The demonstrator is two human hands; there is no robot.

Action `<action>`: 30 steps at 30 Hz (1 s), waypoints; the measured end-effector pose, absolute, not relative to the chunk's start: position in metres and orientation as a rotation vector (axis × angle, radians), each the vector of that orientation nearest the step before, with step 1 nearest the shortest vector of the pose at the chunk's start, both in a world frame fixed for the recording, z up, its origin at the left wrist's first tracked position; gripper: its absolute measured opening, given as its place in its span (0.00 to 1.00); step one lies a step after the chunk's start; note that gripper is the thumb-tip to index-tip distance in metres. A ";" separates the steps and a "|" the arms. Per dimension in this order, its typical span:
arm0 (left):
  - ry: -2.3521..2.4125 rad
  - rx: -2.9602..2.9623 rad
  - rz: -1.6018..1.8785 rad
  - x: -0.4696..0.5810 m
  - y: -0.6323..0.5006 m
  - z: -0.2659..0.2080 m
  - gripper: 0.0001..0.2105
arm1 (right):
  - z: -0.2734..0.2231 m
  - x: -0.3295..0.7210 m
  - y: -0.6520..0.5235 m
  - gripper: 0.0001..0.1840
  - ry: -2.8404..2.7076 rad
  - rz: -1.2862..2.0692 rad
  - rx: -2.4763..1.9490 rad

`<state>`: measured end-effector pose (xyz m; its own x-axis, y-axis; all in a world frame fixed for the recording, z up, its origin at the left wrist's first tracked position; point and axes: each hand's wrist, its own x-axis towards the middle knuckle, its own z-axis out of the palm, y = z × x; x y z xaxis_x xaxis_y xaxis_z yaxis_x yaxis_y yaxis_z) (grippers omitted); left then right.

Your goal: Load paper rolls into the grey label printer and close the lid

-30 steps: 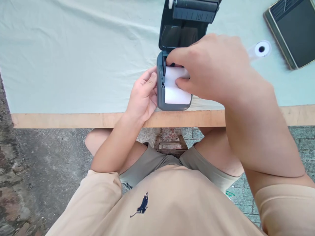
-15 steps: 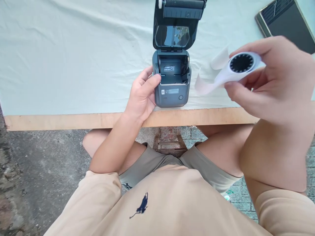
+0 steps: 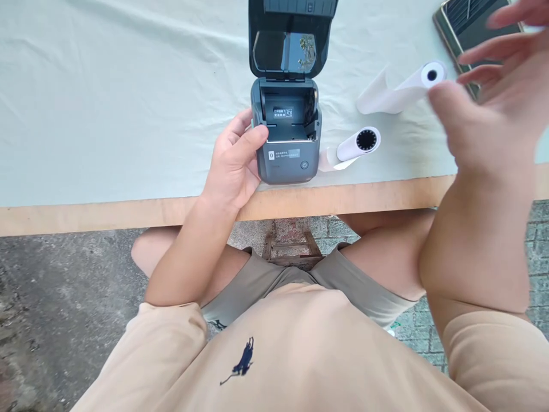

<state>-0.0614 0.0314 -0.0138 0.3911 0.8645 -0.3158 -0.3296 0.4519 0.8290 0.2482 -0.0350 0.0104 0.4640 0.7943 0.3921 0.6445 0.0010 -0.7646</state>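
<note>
My left hand [image 3: 238, 160] grips the left side of a dark grey label printer [image 3: 287, 163], thumb on its front rim. The printer's lid [image 3: 291, 51] is tipped back, and no roll shows in its bay. Just right of the printer lies a paper roll with a black toothed core [image 3: 349, 146], its loose end trailing left. Behind it rests a second white paper roll with a small dark core hole [image 3: 422, 80], partly unrolled. My right hand [image 3: 493, 97] is held beside that second roll with fingers spread and nothing in them; whether the thumb touches the roll I cannot tell.
A smartphone-like dark device [image 3: 467, 34] with a pale frame lies at the back right, partly behind my right hand. Pale cloth [image 3: 128, 114] covers the table, whose bare wooden edge [image 3: 171, 212] runs in front of me. A small wooden stool [image 3: 291, 249] stands below.
My right hand has let go of the black-cored roll, which now lies beside the printer, and has moved up and away with its fingers opened. My left hand still holds the printer.
</note>
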 end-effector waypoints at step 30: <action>0.715 0.636 0.894 -0.065 0.029 -0.020 0.12 | 0.069 0.112 0.009 0.16 -2.314 0.407 -1.868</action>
